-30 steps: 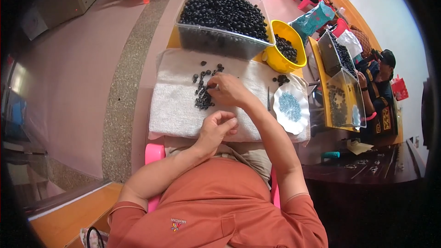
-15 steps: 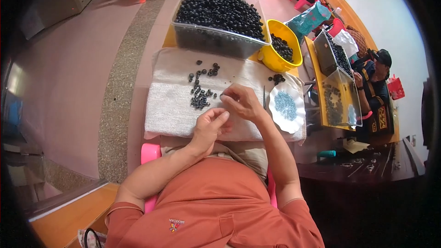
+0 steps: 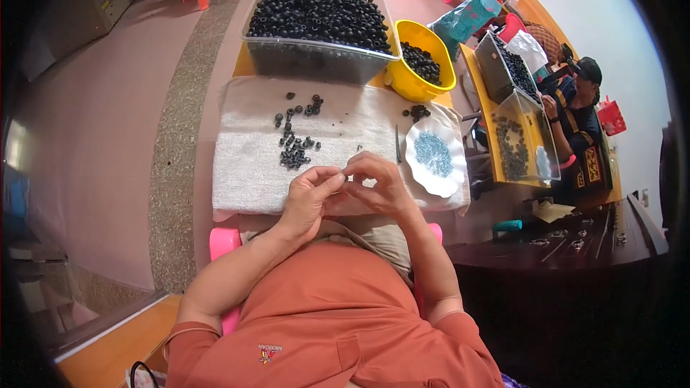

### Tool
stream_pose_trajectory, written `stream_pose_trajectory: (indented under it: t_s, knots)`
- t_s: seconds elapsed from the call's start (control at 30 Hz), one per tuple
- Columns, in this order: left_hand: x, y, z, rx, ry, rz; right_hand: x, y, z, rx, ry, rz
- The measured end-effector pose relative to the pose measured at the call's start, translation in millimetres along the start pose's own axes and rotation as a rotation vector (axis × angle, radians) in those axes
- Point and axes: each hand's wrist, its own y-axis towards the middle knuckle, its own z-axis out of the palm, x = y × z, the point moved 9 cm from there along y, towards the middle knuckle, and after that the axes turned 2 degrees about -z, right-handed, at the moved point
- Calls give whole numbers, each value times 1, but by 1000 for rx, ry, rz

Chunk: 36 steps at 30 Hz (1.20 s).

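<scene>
Over the near part of a white towel (image 3: 244, 165), my left hand (image 3: 310, 200) and my right hand (image 3: 381, 185) meet at the fingertips. Both hands are closed in a pinch, and whatever lies between the fingers is too small to make out. Just beyond my left hand is a cluster of black beads (image 3: 295, 152), with several looser ones trailing away from me. To the right of my right hand, a slim dark pointed tool (image 3: 399, 145) lies beside a white scalloped plate (image 3: 412, 159) of tiny light-blue beads (image 3: 434, 154).
A clear plastic bin (image 3: 316, 61) heaped with black beads stands at the far edge, beside a yellow tub (image 3: 424, 90) holding more. Some dark beads (image 3: 416, 112) lie near the plate. Farther right, a person (image 3: 575, 115) sits at another table with bins (image 3: 528, 133).
My right hand has come down and closer to me, and its fingertips now meet my left hand's. The whole view has shifted slightly, moving the table leftward in the picture.
</scene>
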Motion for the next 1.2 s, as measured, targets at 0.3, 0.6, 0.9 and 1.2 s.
stream_pose_trajectory:
  t_s: [0.3,0.6,0.9,1.2]
  knots:
    - [-5,-3,6,9,65,33,-12,-12,0,-14,80,53]
    - [-2,-3,6,11,122,-17,-14,-18,-2,-19,86,51]
    - [1,-1,8,61,177,-27,-12,-21,-2,-4,73,34]
    - [5,-1,10,88,222,-38,-16,-24,1,36,17,52]
